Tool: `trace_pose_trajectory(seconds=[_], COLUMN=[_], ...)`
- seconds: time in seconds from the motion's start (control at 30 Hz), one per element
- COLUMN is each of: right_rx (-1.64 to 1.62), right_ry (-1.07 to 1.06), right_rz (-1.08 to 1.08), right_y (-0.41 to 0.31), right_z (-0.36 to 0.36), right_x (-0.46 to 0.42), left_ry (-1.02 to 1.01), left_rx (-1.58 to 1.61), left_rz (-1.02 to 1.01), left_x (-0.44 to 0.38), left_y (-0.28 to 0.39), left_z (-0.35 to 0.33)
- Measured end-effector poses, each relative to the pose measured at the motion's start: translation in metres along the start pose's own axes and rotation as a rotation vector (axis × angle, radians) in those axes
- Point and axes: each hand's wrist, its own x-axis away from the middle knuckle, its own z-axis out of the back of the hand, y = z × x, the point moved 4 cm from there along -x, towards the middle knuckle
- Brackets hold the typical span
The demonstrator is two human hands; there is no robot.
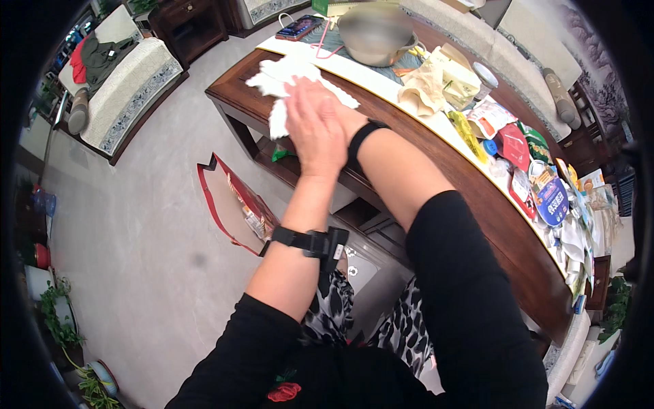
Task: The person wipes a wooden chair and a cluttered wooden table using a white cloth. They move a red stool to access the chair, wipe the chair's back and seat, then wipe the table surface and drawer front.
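A crumpled white cloth or paper sheet (283, 76) with scalloped edges lies over the left end of the dark wooden table (368, 92). Part of it hangs over the table's near edge. My left hand (316, 128), fingers extended, overlaps my right hand (345, 110) above this white sheet. Much of the right hand is hidden behind the left, so its grip on the sheet cannot be made out. Each wrist wears a black strap.
A metal pot (378, 46), a phone (300, 26), a crumpled paper bag (424, 87) and several food packets (512, 145) crowd the table's far side. On the floor left of the table stands a red-edged paper bag (225, 204). A patterned sofa seat (127, 97) lies beyond.
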Motion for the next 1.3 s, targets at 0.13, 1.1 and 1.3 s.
trace_pose_trajectory(seconds=[0.13, 1.1, 1.3], right_rx=[0.146, 0.63, 0.584], right_ry=[-0.088, 0.091, -0.094], right_rz=[-0.249, -1.623, -1.117], right_y=[0.016, -0.028, -0.048], right_z=[0.056, 0.245, 0.191], right_x=[-0.009, 0.63, 0.484], left_ry=[-0.005, -0.22, -0.593], left_rx=[-0.051, -0.323, 0.073], left_rz=[-0.018, -0.012, -0.582], left_x=[0.016, 0.017, 0.144], left_y=[0.014, 0.016, 0.173], left_z=[-0.014, -0.044, -0.076])
